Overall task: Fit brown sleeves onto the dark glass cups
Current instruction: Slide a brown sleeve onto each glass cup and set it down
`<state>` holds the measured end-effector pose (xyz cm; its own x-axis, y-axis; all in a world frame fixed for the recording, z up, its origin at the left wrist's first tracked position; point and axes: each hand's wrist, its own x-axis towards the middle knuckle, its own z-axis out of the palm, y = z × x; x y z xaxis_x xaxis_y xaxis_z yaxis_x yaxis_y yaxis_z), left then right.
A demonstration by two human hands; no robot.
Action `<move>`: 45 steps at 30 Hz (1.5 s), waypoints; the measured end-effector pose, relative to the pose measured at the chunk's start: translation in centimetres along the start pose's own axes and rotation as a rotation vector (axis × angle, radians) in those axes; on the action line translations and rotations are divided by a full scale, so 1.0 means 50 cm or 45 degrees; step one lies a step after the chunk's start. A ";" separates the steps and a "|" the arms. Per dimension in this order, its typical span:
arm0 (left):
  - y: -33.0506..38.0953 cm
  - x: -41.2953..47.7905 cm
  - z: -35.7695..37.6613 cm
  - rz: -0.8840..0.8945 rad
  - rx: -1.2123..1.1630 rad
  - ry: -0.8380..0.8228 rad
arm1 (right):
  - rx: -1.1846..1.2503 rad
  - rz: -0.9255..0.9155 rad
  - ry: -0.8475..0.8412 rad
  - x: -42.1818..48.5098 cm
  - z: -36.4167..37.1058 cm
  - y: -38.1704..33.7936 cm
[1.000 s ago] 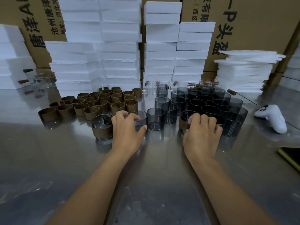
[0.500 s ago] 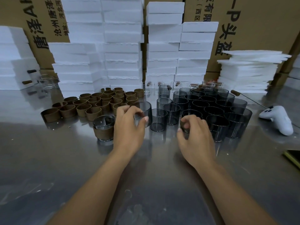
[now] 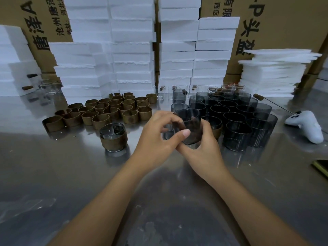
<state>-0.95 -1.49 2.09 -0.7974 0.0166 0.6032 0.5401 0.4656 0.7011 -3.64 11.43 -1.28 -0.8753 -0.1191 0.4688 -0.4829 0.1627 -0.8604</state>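
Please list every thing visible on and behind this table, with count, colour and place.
held cup: one, dark glass, lifted at centre
sleeved cups: two, dark with brown band; one left of centre, one just right of the held cup
loose sleeves: many, brown, centre-left
bare cups: many, dark glass, centre-right
clear glasses: several, colourless, back row
foam blocks: many, white, stacked behind
foam sheets: one stack, white, right
cartons: several, brown, rear
controller: one, white, right
table: one, steel grey, underneath
left grip: holds held cup
right grip: holds held cup
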 end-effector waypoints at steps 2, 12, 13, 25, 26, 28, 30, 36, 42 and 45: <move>-0.002 0.000 -0.001 0.001 0.029 -0.029 | 0.000 0.010 0.014 0.000 -0.001 0.000; -0.013 -0.003 0.004 0.025 0.130 -0.005 | -0.043 0.091 0.082 0.008 0.000 0.018; -0.011 -0.003 0.004 0.048 0.138 0.012 | -0.042 0.105 0.091 0.009 0.000 0.020; -0.008 -0.009 0.009 0.041 0.171 -0.073 | -0.159 0.155 0.175 0.010 -0.004 0.022; -0.008 -0.009 0.009 0.027 0.178 -0.082 | -0.158 0.156 0.180 0.009 -0.004 0.021; -0.009 -0.008 0.010 0.009 0.189 -0.095 | -0.154 0.157 0.188 0.009 -0.003 0.019; -0.010 -0.009 0.010 -0.008 0.192 -0.101 | -0.147 0.153 0.193 0.008 -0.003 0.018; -0.014 -0.003 0.007 -0.085 0.119 -0.049 | -0.151 0.078 0.179 0.005 0.003 0.013; -0.013 -0.002 0.006 -0.115 -0.051 -0.062 | -0.106 0.042 0.141 0.002 0.002 0.004; -0.014 -0.002 0.007 -0.113 -0.117 -0.061 | -0.073 0.024 0.098 -0.002 0.003 -0.001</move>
<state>-1.33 -1.53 1.39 -0.8540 0.0221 0.5198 0.4873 0.3841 0.7842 -3.53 11.30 -1.30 -0.8824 -0.0403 0.4688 -0.4655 0.2199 -0.8573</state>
